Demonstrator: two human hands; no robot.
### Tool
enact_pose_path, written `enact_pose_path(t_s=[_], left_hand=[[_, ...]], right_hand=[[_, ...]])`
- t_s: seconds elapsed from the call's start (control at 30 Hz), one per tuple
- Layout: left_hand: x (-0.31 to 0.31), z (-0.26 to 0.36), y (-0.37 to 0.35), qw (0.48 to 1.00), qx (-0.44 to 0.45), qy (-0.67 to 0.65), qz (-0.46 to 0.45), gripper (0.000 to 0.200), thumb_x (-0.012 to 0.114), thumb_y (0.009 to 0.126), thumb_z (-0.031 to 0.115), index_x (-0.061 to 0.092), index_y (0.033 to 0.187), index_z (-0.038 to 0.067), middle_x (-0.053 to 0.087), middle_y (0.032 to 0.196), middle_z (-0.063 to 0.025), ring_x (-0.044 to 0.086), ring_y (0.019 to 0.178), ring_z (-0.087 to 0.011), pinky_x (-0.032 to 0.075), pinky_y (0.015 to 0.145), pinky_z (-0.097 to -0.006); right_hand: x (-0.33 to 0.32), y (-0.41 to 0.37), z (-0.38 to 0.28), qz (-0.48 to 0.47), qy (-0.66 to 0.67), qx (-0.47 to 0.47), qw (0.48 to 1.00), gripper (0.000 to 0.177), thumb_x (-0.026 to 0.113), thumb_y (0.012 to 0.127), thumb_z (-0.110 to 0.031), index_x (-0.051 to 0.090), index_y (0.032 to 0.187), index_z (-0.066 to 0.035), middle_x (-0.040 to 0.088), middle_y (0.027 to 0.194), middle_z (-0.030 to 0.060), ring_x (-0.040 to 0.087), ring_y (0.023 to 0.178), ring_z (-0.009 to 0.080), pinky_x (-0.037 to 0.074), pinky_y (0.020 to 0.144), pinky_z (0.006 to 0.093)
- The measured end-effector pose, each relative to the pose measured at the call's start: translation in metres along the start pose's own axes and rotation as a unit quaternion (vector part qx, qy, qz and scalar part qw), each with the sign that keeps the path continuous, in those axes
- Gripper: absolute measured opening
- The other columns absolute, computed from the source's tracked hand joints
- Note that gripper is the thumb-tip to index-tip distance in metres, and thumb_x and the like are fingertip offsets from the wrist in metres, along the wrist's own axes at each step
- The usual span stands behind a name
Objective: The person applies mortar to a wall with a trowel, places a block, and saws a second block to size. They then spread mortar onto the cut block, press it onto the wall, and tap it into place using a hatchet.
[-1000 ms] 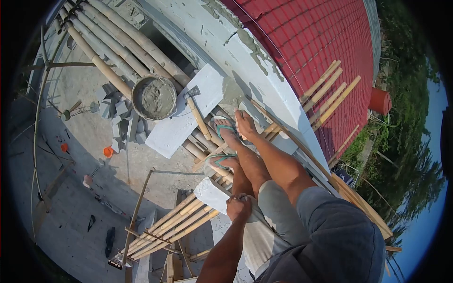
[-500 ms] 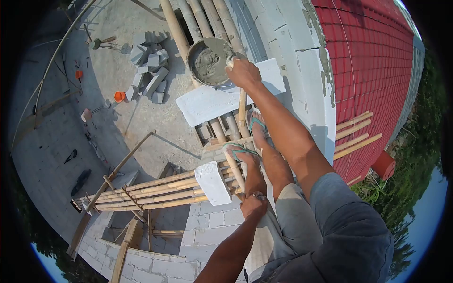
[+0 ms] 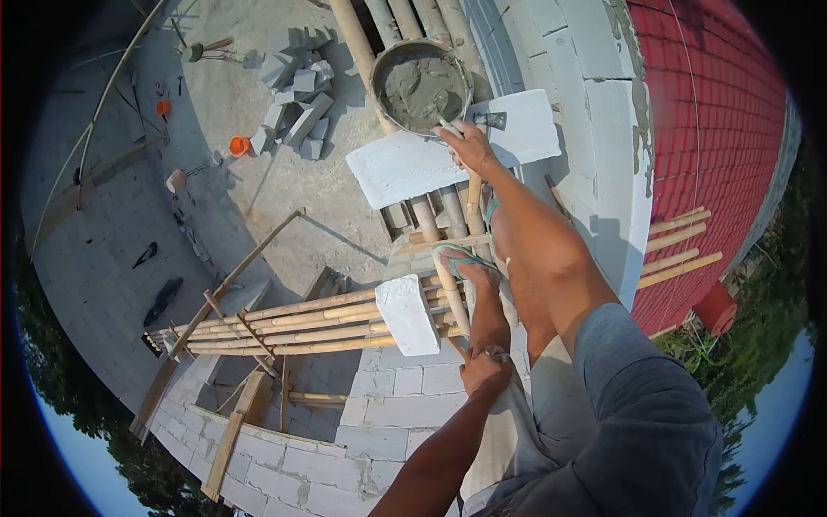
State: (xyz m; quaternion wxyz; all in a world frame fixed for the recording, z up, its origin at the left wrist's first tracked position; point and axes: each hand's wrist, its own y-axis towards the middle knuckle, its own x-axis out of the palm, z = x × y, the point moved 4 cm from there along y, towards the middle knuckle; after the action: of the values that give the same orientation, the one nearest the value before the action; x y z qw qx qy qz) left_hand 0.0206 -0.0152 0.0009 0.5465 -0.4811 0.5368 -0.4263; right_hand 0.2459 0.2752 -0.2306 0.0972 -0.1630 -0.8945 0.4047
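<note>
My right hand (image 3: pixel 472 148) is closed around a trowel (image 3: pixel 493 120) at the near rim of a round bucket (image 3: pixel 377 102). The trowel's grey-smeared blade shows just right of my fingers, over a long white block (image 3: pixel 375 174). Wet grey mortar (image 3: pixel 424 84) fills much of the bucket, its surface churned and lumpy. My left hand (image 3: pixel 487 370) is curled into a grip beside my leg, near a smaller white block (image 3: pixel 407 317) on bamboo poles. What it holds is something I cannot make out.
My sandalled foot (image 3: pixel 465 261) is on narrow bamboo and wood staging above a lower floor. Bamboo poles (image 3: pixel 301 332) run left past an opening in the block wall. Grey block pieces (image 3: pixel 301 90) and an orange bucket (image 3: pixel 239 146) lie below. Red roofing (image 3: pixel 698 112) slopes at right.
My right hand has shifted from the bucket's right rim to its near rim, and the trowel blade now shows. The mortar looks more stirred. My left hand stays low by my leg.
</note>
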Motion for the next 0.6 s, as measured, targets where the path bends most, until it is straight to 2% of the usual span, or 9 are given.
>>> enact_pose_path(t_s=[0.03, 0.13, 0.2, 0.27, 0.3, 0.43, 0.47, 0.5, 0.6], left_hand=[[-0.003, 0.001, 0.000, 1.000, -0.005, -0.004, -0.007, 0.033, 0.063, 0.081, 0.036, 0.072, 0.111, 0.025, 0.059, 0.130, -0.0001, 0.043, 0.134, -0.0205, 0.040, 0.103, -0.0413], [-0.012, -0.001, 0.008, 1.000, 0.000, -0.007, 0.001, 0.032, 0.062, 0.080, 0.036, 0.073, 0.109, 0.026, 0.061, 0.126, 0.0001, 0.046, 0.130, -0.0207, 0.041, 0.103, -0.0411], [-0.009, 0.000, 0.006, 1.000, 0.018, 0.003, 0.015, 0.030, 0.061, 0.081, 0.038, 0.075, 0.104, 0.025, 0.063, 0.122, 0.0004, 0.049, 0.124, -0.0216, 0.042, 0.102, -0.0410], [-0.014, 0.003, 0.005, 0.999, 0.038, 0.013, 0.020, 0.032, 0.060, 0.081, 0.039, 0.075, 0.106, 0.023, 0.063, 0.123, -0.0009, 0.050, 0.125, -0.0224, 0.043, 0.102, -0.0401], [-0.010, -0.001, 0.011, 0.999, 0.038, 0.033, 0.020, 0.033, 0.060, 0.081, 0.039, 0.074, 0.107, 0.023, 0.063, 0.124, -0.0012, 0.050, 0.125, -0.0221, 0.043, 0.103, -0.0401], [-0.009, -0.005, 0.019, 0.996, 0.043, 0.071, 0.031, 0.037, 0.061, 0.080, 0.040, 0.073, 0.110, 0.022, 0.062, 0.125, -0.0016, 0.050, 0.126, -0.0213, 0.044, 0.103, -0.0394], [-0.011, -0.005, 0.020, 0.996, 0.046, 0.076, 0.029, 0.037, 0.061, 0.080, 0.040, 0.073, 0.110, 0.022, 0.062, 0.125, -0.0016, 0.050, 0.126, -0.0213, 0.044, 0.103, -0.0394], [-0.013, -0.006, 0.021, 0.996, 0.040, 0.076, 0.022, 0.036, 0.061, 0.081, 0.040, 0.073, 0.110, 0.022, 0.062, 0.125, -0.0017, 0.050, 0.126, -0.0213, 0.044, 0.103, -0.0392], [-0.021, -0.005, 0.019, 0.995, 0.043, 0.088, 0.017, 0.035, 0.061, 0.081, 0.040, 0.074, 0.109, 0.022, 0.062, 0.125, -0.0017, 0.052, 0.125, -0.0217, 0.045, 0.103, -0.0387]], right_hand=[[-0.007, -0.010, 0.001, -0.008, -0.014, -0.045, 0.999, 0.066, 0.073, 0.084, -0.054, 0.062, 0.117, 0.001, 0.059, 0.067, 0.0065, 0.054, 0.054, 0.0106, 0.043, 0.045, 0.0294], [-0.027, -0.043, 0.005, 0.017, 0.025, -0.085, 0.996, 0.067, 0.073, 0.084, -0.055, 0.061, 0.119, 0.001, 0.057, 0.062, 0.0042, 0.052, 0.052, 0.0106, 0.043, 0.047, 0.0289], [-0.058, -0.096, -0.010, 0.125, -0.009, -0.145, 0.981, 0.055, 0.070, 0.088, -0.050, 0.062, 0.110, -0.001, 0.059, 0.060, 0.0070, 0.056, 0.052, 0.0136, 0.048, 0.054, 0.0307], [-0.100, -0.148, -0.012, 0.158, -0.033, -0.140, 0.977, 0.046, 0.069, 0.089, -0.045, 0.062, 0.109, -0.004, 0.063, 0.065, 0.0119, 0.061, 0.057, 0.0199, 0.050, 0.060, 0.0352], [-0.123, -0.169, 0.000, 0.212, -0.083, -0.183, 0.956, 0.037, 0.067, 0.090, -0.036, 0.061, 0.109, -0.005, 0.066, 0.074, 0.0162, 0.066, 0.066, 0.0288, 0.052, 0.066, 0.0386], [-0.209, -0.272, 0.012, 0.381, -0.230, -0.192, 0.875, 0.028, 0.067, 0.088, -0.021, 0.062, 0.110, -0.004, 0.068, 0.090, 0.0213, 0.069, 0.086, 0.0402, 0.053, 0.074, 0.0423], [-0.229, -0.286, 0.019, 0.408, -0.284, -0.154, 0.854, 0.029, 0.067, 0.088, -0.021, 0.062, 0.111, -0.004, 0.069, 0.097, 0.0215, 0.068, 0.088, 0.0417, 0.054, 0.076, 0.0438], [-0.250, -0.297, 0.040, 0.432, -0.326, -0.206, 0.815, 0.030, 0.069, 0.088, -0.022, 0.063, 0.112, -0.005, 0.069, 0.100, 0.0213, 0.068, 0.089, 0.0412, 0.055, 0.076, 0.0446], [-0.272, -0.325, 0.046, 0.496, -0.417, -0.088, 0.756, 0.036, 0.067, 0.090, -0.032, 0.063, 0.115, -0.006, 0.067, 0.105, 0.0205, 0.068, 0.089, 0.0405, 0.056, 0.078, 0.0478]])
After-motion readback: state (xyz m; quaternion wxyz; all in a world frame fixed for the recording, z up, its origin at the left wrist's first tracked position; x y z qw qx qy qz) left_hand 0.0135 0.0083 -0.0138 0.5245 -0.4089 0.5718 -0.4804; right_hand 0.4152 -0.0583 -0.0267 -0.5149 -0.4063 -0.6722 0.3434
